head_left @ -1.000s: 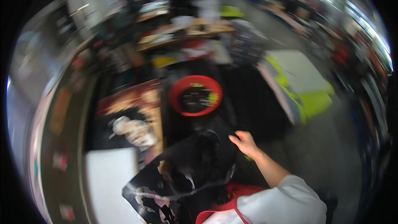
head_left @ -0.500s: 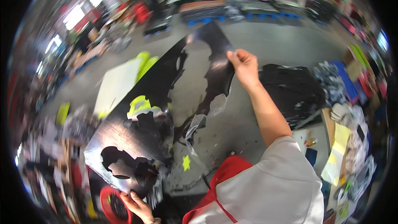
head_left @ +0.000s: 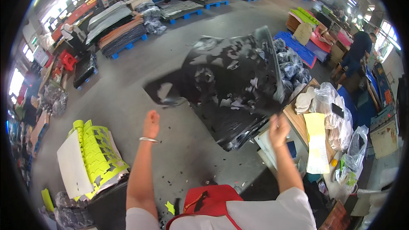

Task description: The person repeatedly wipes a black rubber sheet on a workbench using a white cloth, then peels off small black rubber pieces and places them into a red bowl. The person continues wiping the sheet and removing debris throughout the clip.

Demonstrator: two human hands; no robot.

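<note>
A black sheet (head_left: 204,74) full of cut-out holes lies slanted over a stack of black sheets (head_left: 226,130) ahead of me. It is blurred, and I cannot tell whether it rests fully on the stack. My left hand (head_left: 151,123), with a bangle at its wrist, reaches forward just short of the sheet's near left corner. It looks empty, its fingers foreshortened and loosely bent. By the stack's right edge my right hand (head_left: 279,131) is raised, fingers loosely curled and apart, with nothing seen in it.
Yellow-green cut-out sheets (head_left: 96,157) and a white board (head_left: 74,166) lie at the left. A workbench (head_left: 300,121) on the right carries a yellow paper strip (head_left: 316,142), a phone (head_left: 337,110) and plastic bags. A person (head_left: 357,53) stands far right. Scraps dot the floor.
Earlier both hands held the cut-out black sheet up before me. Now it has left them and lies over the black stack. My view has swung right, and both arms reach forward.
</note>
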